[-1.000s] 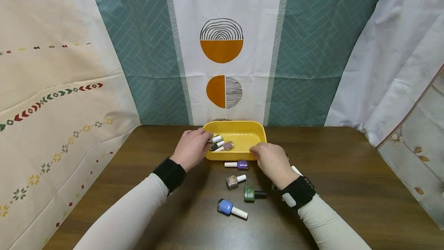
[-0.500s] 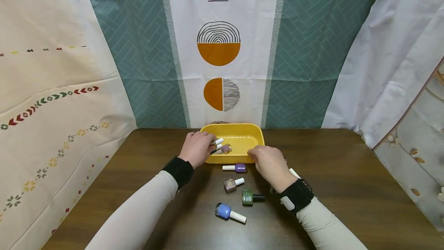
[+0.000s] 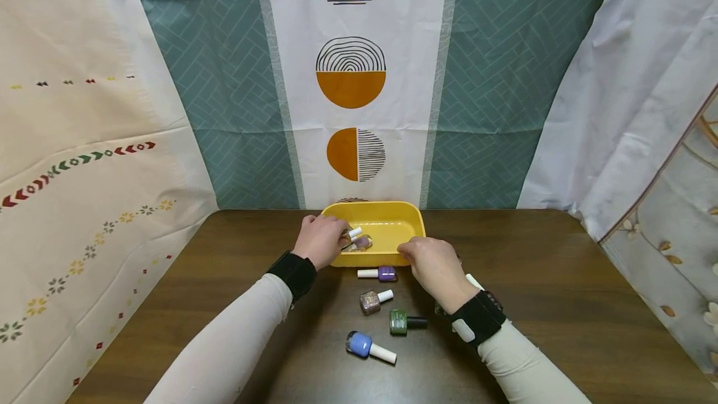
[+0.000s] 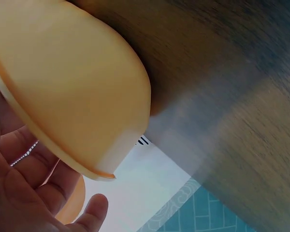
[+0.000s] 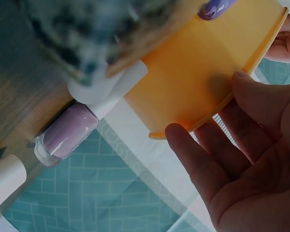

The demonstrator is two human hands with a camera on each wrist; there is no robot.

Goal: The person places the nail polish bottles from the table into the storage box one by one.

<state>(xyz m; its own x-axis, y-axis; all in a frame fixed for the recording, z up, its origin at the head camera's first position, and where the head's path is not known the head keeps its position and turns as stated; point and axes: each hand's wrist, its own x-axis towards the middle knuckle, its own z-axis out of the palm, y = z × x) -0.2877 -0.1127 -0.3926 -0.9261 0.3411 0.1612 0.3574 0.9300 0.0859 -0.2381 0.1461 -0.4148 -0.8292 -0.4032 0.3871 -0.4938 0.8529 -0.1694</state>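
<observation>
A yellow plastic tray [image 3: 395, 229] stands at the back of the table with several nail polish bottles in its left end, among them a mauve one [image 3: 364, 242]. My left hand [image 3: 318, 239] reaches over the tray's left rim, fingertips right at the white-capped bottles; I cannot tell whether it grips one. My right hand [image 3: 440, 267] pinches the tray's front right rim, its thumb [image 5: 253, 94] outside and fingers inside. Just before the tray lies a purple nail polish bottle [image 3: 387, 274].
Nearer on the table lie a glitter bottle [image 3: 370, 302], a green bottle [image 3: 399, 322] with a black cap and a blue bottle [image 3: 361, 344]. More bottles, including a mauve one [image 5: 70, 130], lie by the right wrist. Patterned curtains [image 3: 370, 142] hang behind the table.
My left hand has moved right and further over the tray's left end, covering more of the bottles there. The right hand keeps its place on the rim. The whole head view has shifted slightly.
</observation>
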